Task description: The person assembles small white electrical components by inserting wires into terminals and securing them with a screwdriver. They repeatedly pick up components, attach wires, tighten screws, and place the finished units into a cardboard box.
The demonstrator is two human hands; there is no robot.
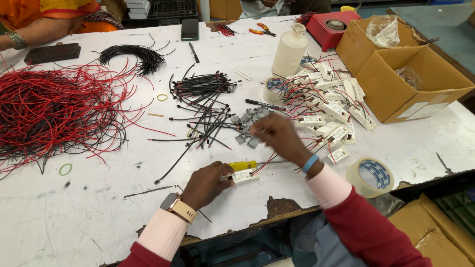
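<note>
Near edge of the table point(99, 217): left hand point(207, 184) pins a module point(241, 176), a screwdriver point(247, 164) just behind it. Right hand point(277, 136) is further in, over the clips point(247, 123). Cable pile point(208, 101) behind-left of the clips, wire heap point(49, 109) far left. Module pile point(331, 106) lies right, the box point(410, 79) beyond it, the bottle point(289, 49) behind. Tape roll point(370, 176) sits near right.

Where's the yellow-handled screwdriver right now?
In the head view, the screwdriver lies on the table near its front edge, just above the white module in the left hand, below the right hand.
</note>
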